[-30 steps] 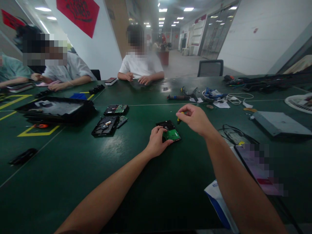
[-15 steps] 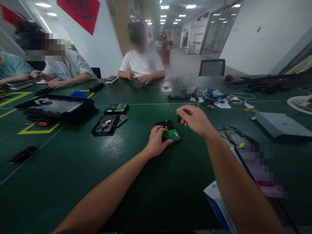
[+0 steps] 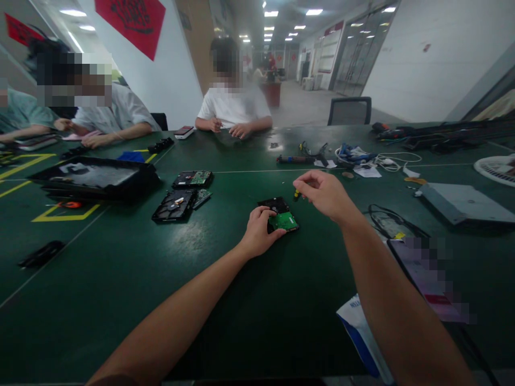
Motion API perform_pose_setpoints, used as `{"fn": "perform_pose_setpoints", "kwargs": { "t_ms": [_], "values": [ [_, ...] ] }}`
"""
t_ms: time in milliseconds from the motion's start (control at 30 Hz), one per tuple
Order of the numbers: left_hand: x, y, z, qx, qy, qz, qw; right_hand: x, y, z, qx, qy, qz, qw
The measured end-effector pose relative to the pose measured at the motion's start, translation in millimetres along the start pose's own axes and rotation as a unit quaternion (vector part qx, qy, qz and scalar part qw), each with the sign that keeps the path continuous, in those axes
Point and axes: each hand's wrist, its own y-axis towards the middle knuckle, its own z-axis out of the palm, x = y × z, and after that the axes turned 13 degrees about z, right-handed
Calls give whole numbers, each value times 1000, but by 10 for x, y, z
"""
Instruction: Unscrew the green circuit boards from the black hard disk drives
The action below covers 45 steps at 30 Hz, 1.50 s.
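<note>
Left hand (image 3: 259,234) on hard drive (image 3: 277,205), right hand (image 3: 324,193) with screwdriver (image 3: 296,193)

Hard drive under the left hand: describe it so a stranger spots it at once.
On the green table, look to the middle, ahead of the wearer's forearms. There a black hard drive lies under the left hand. Unlike the two drives farther left, it alone is held.

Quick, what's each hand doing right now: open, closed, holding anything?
Left hand: closed on the near edge of the hard drive.
Right hand: closed, fingertips pinching a small screwdriver.
</note>
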Motion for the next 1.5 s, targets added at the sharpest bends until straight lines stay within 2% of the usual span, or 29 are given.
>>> {"fn": "perform_pose_setpoints", "kwargs": {
  "t_ms": [167, 367, 633, 833, 967, 1100, 1233, 1500],
  "values": [
    [-10, 1, -1, -2, 1, -2, 1000, 4, 7, 6, -15, -26, -11, 999],
    [1, 5, 14, -8, 7, 16, 1000, 7, 9, 15, 9, -11, -29, 999],
    [-5, -7, 13, -9, 6, 5, 1000, 38, 5, 25, 39, 56, 17, 998],
    [-10, -3, 4, 1, 5, 0, 1000, 4, 11, 27, 3, 33, -15, 999],
    [-25, -1, 0, -6, 0, -1, 1000, -2, 8, 40, -27, 14, 6, 1000],
    [-30, 2, -5, 0, 1, -1, 1000, 33, -23, 48, -31, 4, 21, 999],
    [-18, 2, -1, 0, 4, 3, 1000, 51, -31, 35, -12, 15, -8, 1000],
    [-23, 2, 8, -6, 4, 0, 1000, 51, -11, 27, 30, 40, 9, 999]
  ]
}}
